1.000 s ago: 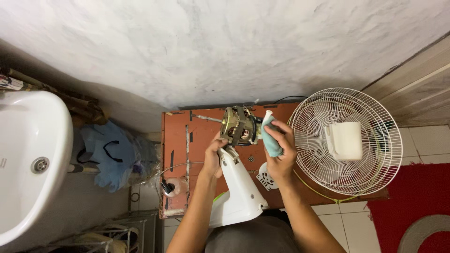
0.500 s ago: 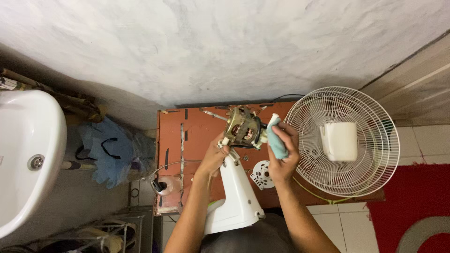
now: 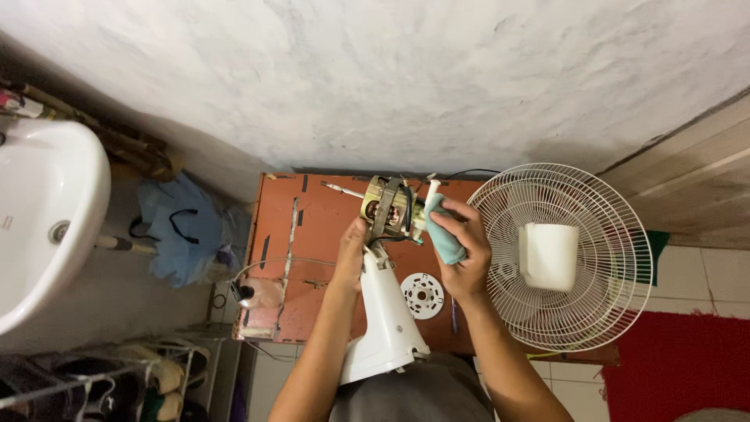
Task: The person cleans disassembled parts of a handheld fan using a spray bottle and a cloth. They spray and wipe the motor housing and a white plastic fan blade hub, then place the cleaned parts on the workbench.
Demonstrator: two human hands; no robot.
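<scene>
Centrally, fan motor [image 3: 388, 208] — between left hand [image 3: 351, 254] and cloth-wrapped right hand [image 3: 462, 254].

left hand [image 3: 351, 254]: we wear no glove, ring or watch | right hand [image 3: 462, 252]: bare likewise | forearms: we show no sleeves | torso: dark grey garment [image 3: 410, 395]
</scene>
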